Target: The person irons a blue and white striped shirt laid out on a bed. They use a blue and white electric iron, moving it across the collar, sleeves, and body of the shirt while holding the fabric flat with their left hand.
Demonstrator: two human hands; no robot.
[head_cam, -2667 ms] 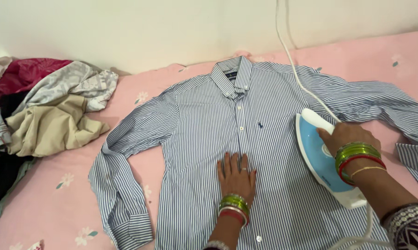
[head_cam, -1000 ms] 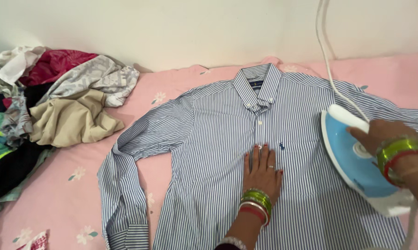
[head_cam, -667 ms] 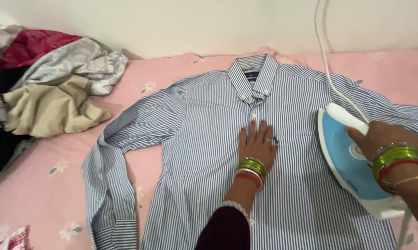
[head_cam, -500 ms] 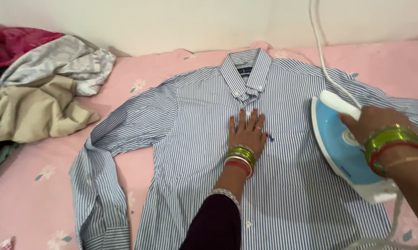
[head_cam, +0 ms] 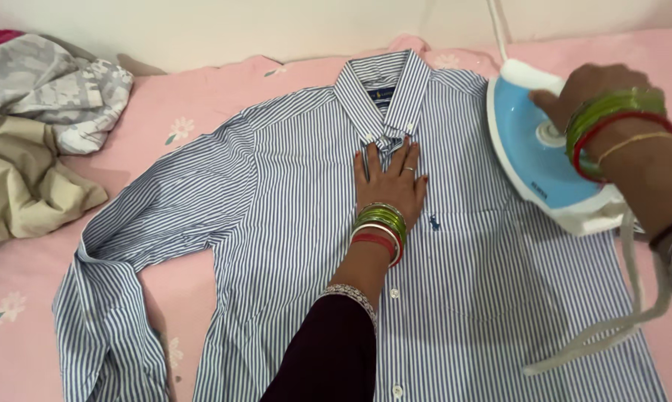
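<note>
Under the left hand [head_cam: 389, 184], palm down and fingers spread, lies the blue-and-white striped cotton shirt [head_cam: 291, 223], face up on the pink flowered bedsheet [head_cam: 187, 123]; the fingertips sit just below the collar, on the button placket. Off to that hand's right, the right hand [head_cam: 593, 93] is wrapped around the handle of the light-blue and white plastic steam iron [head_cam: 537, 152], which rests on the shirt's shoulder, nose toward the collar. Now the risks: the two hands are near each other, and if the iron slides across the chest its hot edge could catch those spread fingers. Its white flat power cord [head_cam: 626, 298] loops over the shirt below the right wrist; I judge it could snag on the arm or drag the cloth into fresh creases. Lingering on one spot could scorch the stripes. Far left of the left hand, the beige and grey crumpled clothes [head_cam: 30, 149] lie well apart.
</note>
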